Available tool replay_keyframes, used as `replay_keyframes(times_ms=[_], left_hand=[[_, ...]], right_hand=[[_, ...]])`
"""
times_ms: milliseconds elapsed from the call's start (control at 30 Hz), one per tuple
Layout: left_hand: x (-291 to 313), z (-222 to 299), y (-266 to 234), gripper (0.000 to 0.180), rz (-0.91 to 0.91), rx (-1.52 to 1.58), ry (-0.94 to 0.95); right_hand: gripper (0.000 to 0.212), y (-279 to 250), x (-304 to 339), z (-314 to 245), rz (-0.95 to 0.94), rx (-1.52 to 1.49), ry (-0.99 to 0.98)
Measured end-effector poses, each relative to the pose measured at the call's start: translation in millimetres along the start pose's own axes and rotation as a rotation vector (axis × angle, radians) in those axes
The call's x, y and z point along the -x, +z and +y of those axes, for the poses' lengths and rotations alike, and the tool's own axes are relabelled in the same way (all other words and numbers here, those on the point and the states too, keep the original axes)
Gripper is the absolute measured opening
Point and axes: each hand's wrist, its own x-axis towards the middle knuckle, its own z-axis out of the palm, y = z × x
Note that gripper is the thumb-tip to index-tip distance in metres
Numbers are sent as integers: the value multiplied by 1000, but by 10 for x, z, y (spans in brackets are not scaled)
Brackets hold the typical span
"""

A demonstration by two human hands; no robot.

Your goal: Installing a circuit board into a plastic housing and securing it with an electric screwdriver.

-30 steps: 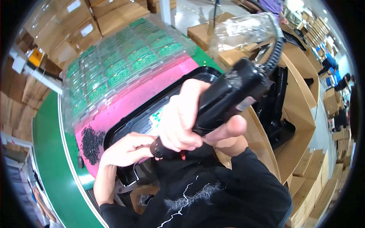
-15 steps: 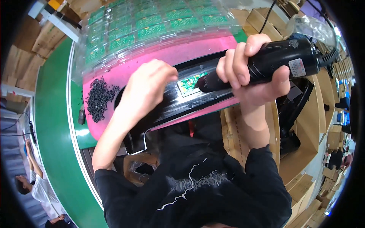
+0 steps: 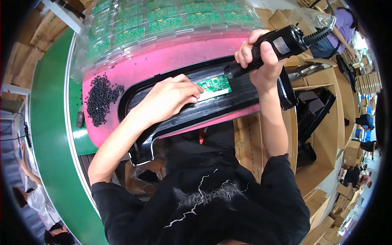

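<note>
- While the wearer's side of the bench is busiest, one stage looks done: a long black plastic shell with a raised rim (image 3: 245, 89) lies hollow side up on a bright pink mat (image 3: 196, 50).
- Inside it sits a green rectangular circuit board with small components (image 3: 216, 86), laid on the shell's floor; whether anything fastens it there is too small to tell.
- At the board's left end is the bare left hand (image 3: 173, 96), its fingers curled nearly together; whether they pinch anything cannot be told.
- Wrapped round a black cylindrical tool with a ribbed cable sleeve (image 3: 283, 43) is the bare right hand (image 3: 264, 73); the tool's tip is at the board's far right corner, contact unclear. Work here seems under way, not finished.
- Left of the shell, a heap of tiny black pieces (image 3: 100, 100) lies loose, apparently unused.
- Beyond, stacked clear plastic trays (image 3: 167, 36) hold many more green boards (image 3: 163, 24), none in a shell.
</note>
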Motion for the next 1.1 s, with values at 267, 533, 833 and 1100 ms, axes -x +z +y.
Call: replay_keyframes(times_ms=[267,533,833,1100], left_hand=[[-24,82,-23,13,-119,-17,-227],[-32,81,-41,13,-141,33,-293],[33,-15,-50,12,131,109,-83],[39,15,-70,16,319,35,113]], right_hand=[[34,61,-46,-21,-18,25,39],[35,130,-76,21,-34,82,107],[54,302,132,-195,-59,-305,-53],[63,496,103,-354,-284,-408,-272]])
